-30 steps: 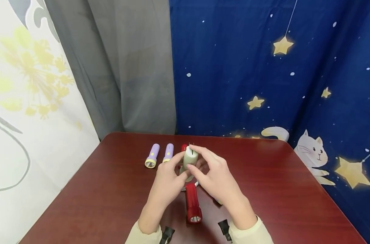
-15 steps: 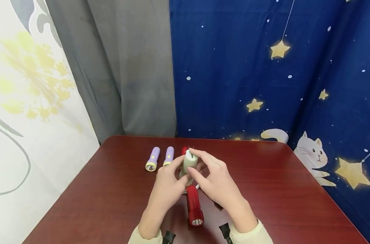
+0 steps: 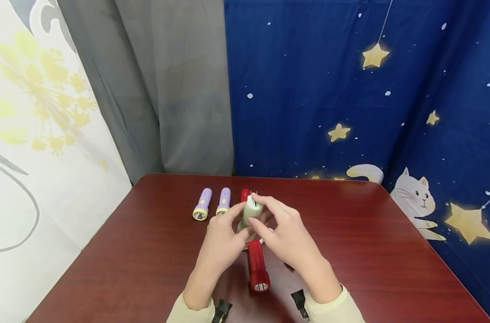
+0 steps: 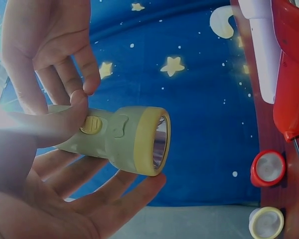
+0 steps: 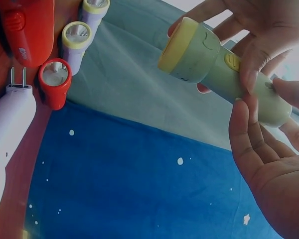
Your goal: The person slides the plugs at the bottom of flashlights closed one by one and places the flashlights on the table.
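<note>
A person's left hand and right hand both grip a pale green, tube-shaped flashlight with a yellow rim, holding it lens-down above a glossy reddish-brown table. Nearer the person lies a bright red flashlight; farther back, to the left, two lavender flashlights with yellow rims lie side by side.

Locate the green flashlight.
In the head view, the green flashlight is low centre, held between the left hand and right hand, above the nearer red flashlight.
</note>
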A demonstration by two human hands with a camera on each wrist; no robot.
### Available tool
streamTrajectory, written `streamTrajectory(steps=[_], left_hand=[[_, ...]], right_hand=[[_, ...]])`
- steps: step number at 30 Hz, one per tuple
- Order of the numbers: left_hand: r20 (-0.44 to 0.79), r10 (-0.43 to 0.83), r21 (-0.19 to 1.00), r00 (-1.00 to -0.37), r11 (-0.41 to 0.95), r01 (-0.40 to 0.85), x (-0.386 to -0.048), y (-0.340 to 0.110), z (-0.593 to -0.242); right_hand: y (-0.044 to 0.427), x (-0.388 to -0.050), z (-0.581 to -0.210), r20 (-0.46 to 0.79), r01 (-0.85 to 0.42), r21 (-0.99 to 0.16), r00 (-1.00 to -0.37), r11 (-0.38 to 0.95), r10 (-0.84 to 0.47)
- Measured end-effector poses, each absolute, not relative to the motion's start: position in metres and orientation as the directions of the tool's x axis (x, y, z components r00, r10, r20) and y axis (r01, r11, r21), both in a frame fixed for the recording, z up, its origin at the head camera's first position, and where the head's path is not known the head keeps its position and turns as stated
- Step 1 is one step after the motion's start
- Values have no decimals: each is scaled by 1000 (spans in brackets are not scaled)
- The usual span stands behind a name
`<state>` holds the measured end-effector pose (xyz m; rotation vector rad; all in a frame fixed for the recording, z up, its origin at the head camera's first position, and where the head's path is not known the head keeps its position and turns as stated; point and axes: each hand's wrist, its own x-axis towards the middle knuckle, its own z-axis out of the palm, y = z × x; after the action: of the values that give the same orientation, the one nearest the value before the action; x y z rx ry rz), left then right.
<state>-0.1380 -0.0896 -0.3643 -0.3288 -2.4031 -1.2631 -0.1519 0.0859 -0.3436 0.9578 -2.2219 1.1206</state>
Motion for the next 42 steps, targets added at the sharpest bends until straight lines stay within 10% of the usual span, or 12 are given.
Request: streamTrajectory(steps=[42], left_hand=[[424, 26, 717, -905, 601, 353, -132, -85, -364]], right_hand=[[92, -148, -342, 636, -709, -550, -698, 441, -330]])
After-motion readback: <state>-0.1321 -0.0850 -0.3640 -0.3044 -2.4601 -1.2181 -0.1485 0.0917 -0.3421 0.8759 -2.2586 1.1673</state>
